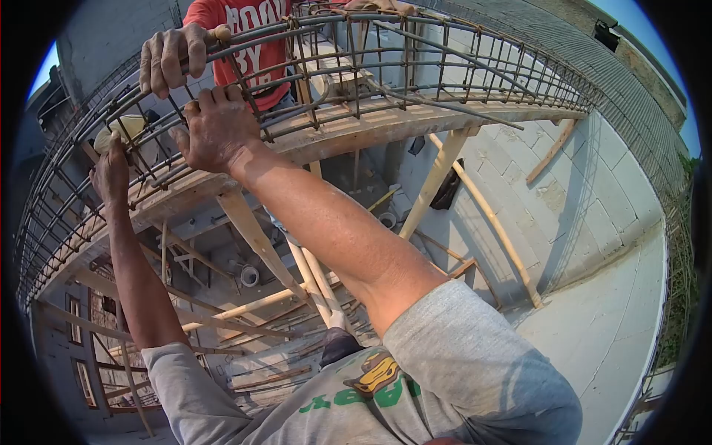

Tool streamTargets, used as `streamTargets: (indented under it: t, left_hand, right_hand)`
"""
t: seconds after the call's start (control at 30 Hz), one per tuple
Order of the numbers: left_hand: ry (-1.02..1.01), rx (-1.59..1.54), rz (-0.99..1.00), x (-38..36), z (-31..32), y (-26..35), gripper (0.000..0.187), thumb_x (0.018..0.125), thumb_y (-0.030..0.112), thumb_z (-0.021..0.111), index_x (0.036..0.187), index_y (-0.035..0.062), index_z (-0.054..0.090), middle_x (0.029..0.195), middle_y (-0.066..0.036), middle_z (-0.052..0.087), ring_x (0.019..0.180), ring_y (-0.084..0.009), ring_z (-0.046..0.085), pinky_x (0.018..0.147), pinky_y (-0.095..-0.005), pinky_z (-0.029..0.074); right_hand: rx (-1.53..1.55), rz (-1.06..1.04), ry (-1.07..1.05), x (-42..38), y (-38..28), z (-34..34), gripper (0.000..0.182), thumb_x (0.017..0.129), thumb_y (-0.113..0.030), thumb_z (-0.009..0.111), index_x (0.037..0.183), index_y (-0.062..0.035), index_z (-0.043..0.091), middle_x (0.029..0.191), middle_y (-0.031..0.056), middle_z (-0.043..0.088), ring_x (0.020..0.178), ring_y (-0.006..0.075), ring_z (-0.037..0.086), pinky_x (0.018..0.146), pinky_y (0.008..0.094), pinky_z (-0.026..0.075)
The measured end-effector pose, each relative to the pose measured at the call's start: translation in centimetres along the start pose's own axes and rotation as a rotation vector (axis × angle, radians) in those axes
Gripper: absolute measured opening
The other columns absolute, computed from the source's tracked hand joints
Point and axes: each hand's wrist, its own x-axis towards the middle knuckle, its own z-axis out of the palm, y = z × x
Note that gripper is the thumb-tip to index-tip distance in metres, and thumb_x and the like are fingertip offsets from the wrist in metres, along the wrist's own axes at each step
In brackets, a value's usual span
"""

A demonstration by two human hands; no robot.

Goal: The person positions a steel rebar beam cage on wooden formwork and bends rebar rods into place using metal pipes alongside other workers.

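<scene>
A long rebar cage (356, 113), tied from ribbed bars and square stirrups, rests along a wooden beam form (386, 127) in front of me. My right hand (222, 130) is closed over a bar of the cage, with its fingers hooked over the steel. To the left, my left hand (111, 174) is raised against the cage with its fingers curled at a bar; part of that grip is hidden. Just above my right hand, a co-worker's hand (172, 59) grips the top bar. Near my left hand is a pale yellow rounded thing (122, 130), partly behind the bars.
A person in a red shirt (271, 67) stands across the cage. Wooden props (437, 178) hold up the beam form. Far below lie planks and poles (252, 304). A grey block wall (586, 200) rises at the right, and a loose bar end (512, 124) juts out.
</scene>
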Motion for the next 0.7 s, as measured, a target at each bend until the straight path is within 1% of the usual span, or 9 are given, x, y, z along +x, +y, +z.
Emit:
streamTargets:
  t: [0.2, 0.23, 0.3, 0.4, 0.43, 0.53, 0.6, 0.63, 0.7]
  left_hand:
    - [-0.044, 0.004, 0.074, -1.5, -1.0, 1.4, 0.073, 0.095, 0.063, 0.022, 0.089, 0.0111, 0.073, 0.099, -0.015, 0.070, 0.103, -0.0345, 0.059, 0.100, -0.0442, 0.030]
    - [0.021, 0.037, 0.186, -1.4, -0.1, 0.5, 0.072, 0.096, 0.062, 0.022, 0.085, 0.0116, 0.072, 0.096, -0.014, 0.070, 0.102, -0.0333, 0.060, 0.100, -0.0440, 0.030]
    - [0.024, -0.052, 0.190, -2.4, -1.0, 1.1, 0.069, 0.097, 0.061, 0.023, 0.087, 0.0144, 0.073, 0.098, -0.012, 0.070, 0.105, -0.0307, 0.059, 0.103, -0.0438, 0.028]
    - [-0.028, 0.019, 0.246, -2.3, -1.2, 1.0, 0.068, 0.095, 0.063, 0.023, 0.095, 0.0195, 0.075, 0.102, -0.008, 0.071, 0.108, -0.0304, 0.060, 0.104, -0.0461, 0.028]
    - [0.017, 0.016, 0.260, -2.8, -1.4, 1.3, 0.059, 0.097, 0.057, 0.033, 0.101, 0.0149, 0.073, 0.104, -0.009, 0.070, 0.104, -0.0292, 0.062, 0.099, -0.0434, 0.036]
    - [0.204, 0.267, 0.562, -1.8, 4.5, -4.5, 0.047, 0.093, 0.034, 0.052, 0.130, 0.0057, 0.054, 0.136, -0.019, 0.050, 0.131, -0.0350, 0.040, 0.110, -0.0452, 0.032]
    - [0.156, -0.190, 0.361, -7.4, -1.1, 0.9, 0.042, 0.097, 0.027, 0.044, 0.134, 0.0086, 0.052, 0.136, -0.015, 0.051, 0.132, -0.0329, 0.038, 0.113, -0.0428, 0.025]
    - [0.323, -0.286, 0.350, -8.8, -0.9, 1.0, 0.048, 0.092, 0.038, 0.055, 0.127, 0.0057, 0.057, 0.122, -0.020, 0.060, 0.121, -0.0334, 0.051, 0.106, -0.0426, 0.036]
    - [0.411, -0.536, 0.237, -14.0, -2.5, 2.6, 0.041, 0.099, 0.045, 0.046, 0.118, 0.0143, 0.064, 0.106, -0.012, 0.067, 0.110, -0.0255, 0.059, 0.095, -0.0373, 0.042]
  right_hand:
    - [0.031, -0.105, 0.118, -2.3, 0.8, -0.3, 0.052, 0.090, -0.039, 0.051, 0.120, 0.0028, 0.058, 0.117, 0.0184, 0.057, 0.119, 0.0325, 0.048, 0.109, 0.0485, 0.028]
    - [0.078, -0.104, 0.124, -2.8, 0.9, -0.8, 0.051, 0.091, -0.037, 0.050, 0.122, 0.0026, 0.057, 0.120, 0.0184, 0.056, 0.122, 0.0335, 0.046, 0.110, 0.0492, 0.028]
    - [0.096, -0.119, 0.198, -4.8, 1.1, -1.4, 0.048, 0.092, -0.034, 0.052, 0.126, 0.0005, 0.055, 0.126, 0.0179, 0.053, 0.125, 0.0344, 0.044, 0.109, 0.0488, 0.029]
    - [0.147, -0.129, 0.133, -9.7, 1.3, -3.7, 0.053, 0.090, -0.031, 0.057, 0.134, -0.0026, 0.048, 0.135, 0.0172, 0.045, 0.130, 0.0346, 0.039, 0.111, 0.0482, 0.028]
    - [0.124, -0.122, 0.092, -11.4, 1.5, -4.6, 0.055, 0.090, -0.030, 0.059, 0.136, -0.0036, 0.046, 0.136, 0.0170, 0.043, 0.131, 0.0347, 0.038, 0.111, 0.0480, 0.028]
    - [0.159, -0.095, 0.045, -13.8, 3.6, -6.4, 0.057, 0.087, -0.023, 0.064, 0.137, -0.0034, 0.044, 0.137, 0.0181, 0.042, 0.130, 0.0364, 0.039, 0.110, 0.0478, 0.031]
    - [0.104, -0.122, 0.031, -13.7, 5.7, -6.9, 0.055, 0.086, -0.019, 0.066, 0.135, -0.0029, 0.045, 0.136, 0.0176, 0.044, 0.129, 0.0364, 0.041, 0.107, 0.0466, 0.035]
    - [0.080, -0.145, 0.049, -13.1, 6.0, -7.4, 0.054, 0.085, -0.018, 0.067, 0.133, -0.0029, 0.047, 0.135, 0.0166, 0.045, 0.127, 0.0356, 0.042, 0.106, 0.0457, 0.038]
    - [0.086, -0.225, 0.007, -11.1, 5.6, -8.0, 0.052, 0.085, -0.019, 0.067, 0.131, -0.0028, 0.049, 0.131, 0.0153, 0.048, 0.125, 0.0346, 0.046, 0.104, 0.0438, 0.040]
